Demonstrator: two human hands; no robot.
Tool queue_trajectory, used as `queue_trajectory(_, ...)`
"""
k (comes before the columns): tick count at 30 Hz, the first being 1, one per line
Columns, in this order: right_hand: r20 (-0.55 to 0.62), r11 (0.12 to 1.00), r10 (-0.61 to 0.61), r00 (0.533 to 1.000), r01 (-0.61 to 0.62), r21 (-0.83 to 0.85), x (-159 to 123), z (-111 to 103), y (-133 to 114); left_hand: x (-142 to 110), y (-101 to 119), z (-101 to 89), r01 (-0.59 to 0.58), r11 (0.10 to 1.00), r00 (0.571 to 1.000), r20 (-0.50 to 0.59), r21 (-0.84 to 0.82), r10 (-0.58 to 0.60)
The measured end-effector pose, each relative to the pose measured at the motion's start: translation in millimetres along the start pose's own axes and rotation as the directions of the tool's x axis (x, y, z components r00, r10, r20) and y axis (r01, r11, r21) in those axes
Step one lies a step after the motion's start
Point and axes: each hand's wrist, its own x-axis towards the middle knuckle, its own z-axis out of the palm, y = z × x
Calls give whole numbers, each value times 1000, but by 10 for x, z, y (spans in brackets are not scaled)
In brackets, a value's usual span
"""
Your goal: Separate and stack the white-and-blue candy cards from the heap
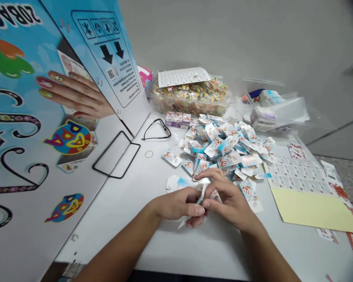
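Observation:
My left hand [184,203] and my right hand [223,196] meet over the front of the white table. Between them is a small folding carton [202,196], white with some blue, seen nearly edge-on. The left thumb and fingers close on its lower part, and the right thumb and fingers grip its upper side. A pointed white flap [182,223] sticks out below the left hand. Just behind my hands, flat cartons [176,183] lie on the table. Beyond them spreads a heap of small blue-and-white cartons [223,143] printed with a hand picture.
A big printed box [85,78] stands at the left. Behind the heap are a clear tub of colourful small packets [191,94] and a clear container [279,113]. A black cord [157,137], a rubber band [149,154], sticker sheets [300,172] and yellow paper [314,207] lie around.

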Motion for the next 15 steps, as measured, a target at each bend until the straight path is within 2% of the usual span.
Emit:
queue_trajectory(4,-12,997,24,1000,-23,78,-5,5,67,-7,-1,38,75,992,996,-37,-99,-79)
queue_trajectory(6,-120,998,-8,993,16,62,7,37,100,-24,27,48,53,988,996,-58,-142,-62)
queue_trajectory(8,-298,997,-71,952,76,3,6,65,112,-40,62,42,-37,981,991,-137,-193,11)
queue_trajectory(10,-435,989,-144,889,137,-48,-33,66,81,-45,92,23,-167,956,958,-269,-242,99)
queue_trajectory(12,-501,977,-183,846,213,2,-113,37,1,-38,106,-2,-266,926,908,-393,-269,146)
queue_trajectory(15,-499,960,-184,847,264,94,-172,15,-164,-13,95,-36,-295,915,857,-499,-274,127)
